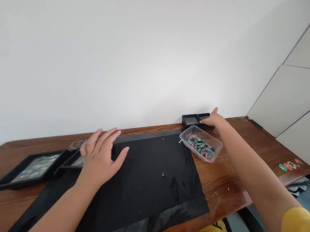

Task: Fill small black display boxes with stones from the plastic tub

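My left hand [100, 158] hovers with fingers spread over the left part of the black mat [146, 178], holding nothing. Partly behind it lies a black frame [76, 161] with small pieces inside. My right hand [214, 119] reaches to the back edge of the table, at small black frames [191, 120] set side by side against the wall. Its visible fingers are apart, over the right-hand frame; the far fingers are hidden. In front of these frames sits a clear plastic tub [217, 141] holding many teal, pink and green pieces [199, 144].
Another black frame [18, 183] filled with pieces rests at the far left of the wooden table [235, 168]. A tiny brown bit [162, 174] lies on the mat. Round stickers [287, 166] are at the right edge. A white wall [137, 59] rises behind.
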The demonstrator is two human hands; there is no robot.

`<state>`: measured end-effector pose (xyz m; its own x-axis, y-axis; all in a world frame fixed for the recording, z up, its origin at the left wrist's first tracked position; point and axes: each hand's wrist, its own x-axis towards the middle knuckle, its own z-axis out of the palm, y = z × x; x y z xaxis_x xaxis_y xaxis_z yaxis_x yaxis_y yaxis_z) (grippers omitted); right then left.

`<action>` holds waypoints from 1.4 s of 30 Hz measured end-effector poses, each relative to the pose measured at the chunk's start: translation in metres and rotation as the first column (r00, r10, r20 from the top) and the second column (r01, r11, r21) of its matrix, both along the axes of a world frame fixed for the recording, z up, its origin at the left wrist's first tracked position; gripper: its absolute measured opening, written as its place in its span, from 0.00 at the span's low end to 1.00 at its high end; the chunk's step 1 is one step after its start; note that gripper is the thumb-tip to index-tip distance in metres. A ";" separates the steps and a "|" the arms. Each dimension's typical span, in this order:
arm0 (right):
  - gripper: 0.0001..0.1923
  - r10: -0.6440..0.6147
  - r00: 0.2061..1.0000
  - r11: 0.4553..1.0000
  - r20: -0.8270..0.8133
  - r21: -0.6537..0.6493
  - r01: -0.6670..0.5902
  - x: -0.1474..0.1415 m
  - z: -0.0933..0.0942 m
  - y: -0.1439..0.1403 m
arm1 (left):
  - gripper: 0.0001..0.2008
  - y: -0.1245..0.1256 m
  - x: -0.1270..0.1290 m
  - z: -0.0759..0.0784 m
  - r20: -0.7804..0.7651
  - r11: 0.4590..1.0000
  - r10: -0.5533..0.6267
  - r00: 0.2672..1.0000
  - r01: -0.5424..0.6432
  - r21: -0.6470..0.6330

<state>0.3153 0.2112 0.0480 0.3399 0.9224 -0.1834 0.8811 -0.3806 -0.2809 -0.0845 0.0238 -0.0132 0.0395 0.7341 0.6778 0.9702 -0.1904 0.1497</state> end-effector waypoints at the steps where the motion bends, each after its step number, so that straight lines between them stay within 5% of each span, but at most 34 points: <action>1: 0.76 0.002 1.000 1.000 0.013 0.000 -0.002 0.000 0.000 0.002 | 0.27 0.000 0.000 0.000 0.000 1.000 0.002 1.000 -0.002 -0.024; 5: 0.70 0.007 1.000 1.000 0.028 -0.006 -0.007 0.000 0.002 0.004 | 0.28 0.000 -0.002 -0.001 -0.009 0.998 -0.010 1.000 0.009 -0.061; 14: 0.38 0.163 0.984 0.986 0.073 -0.051 -0.159 0.008 0.021 -0.004 | 0.28 0.002 -0.006 -0.005 -0.005 0.993 -0.036 0.999 0.035 -0.111; 21: 0.36 0.311 0.941 0.947 0.136 0.034 -0.318 0.016 0.008 -0.008 | 0.30 -0.001 -0.004 -0.004 0.014 0.975 -0.024 1.000 0.026 -0.220; 27: 0.10 0.417 0.879 0.882 0.232 0.129 -0.453 0.033 0.013 -0.024 | 0.30 -0.001 0.000 -0.002 0.016 0.982 -0.006 1.000 0.009 -0.189; 33: 0.09 0.474 0.866 0.843 0.158 0.204 -0.498 0.051 0.039 -0.038 | 0.28 0.002 0.001 -0.005 -0.005 0.986 -0.080 0.997 0.078 -0.149; 35: 0.11 0.489 0.872 0.811 0.016 0.361 -0.461 0.050 0.050 -0.046 | 0.28 0.003 0.001 -0.008 -0.014 0.984 -0.107 0.994 0.104 -0.146; 39: 0.20 0.638 0.735 0.710 -0.231 0.546 -0.445 0.012 0.065 -0.082 | 0.29 0.002 0.008 -0.007 0.008 0.971 -0.168 0.986 0.167 -0.169; 42: 0.17 0.732 0.524 0.674 -0.435 0.571 -0.468 -0.039 0.060 -0.121 | 0.31 -0.002 0.023 0.002 0.109 0.956 -0.220 0.969 0.237 -0.173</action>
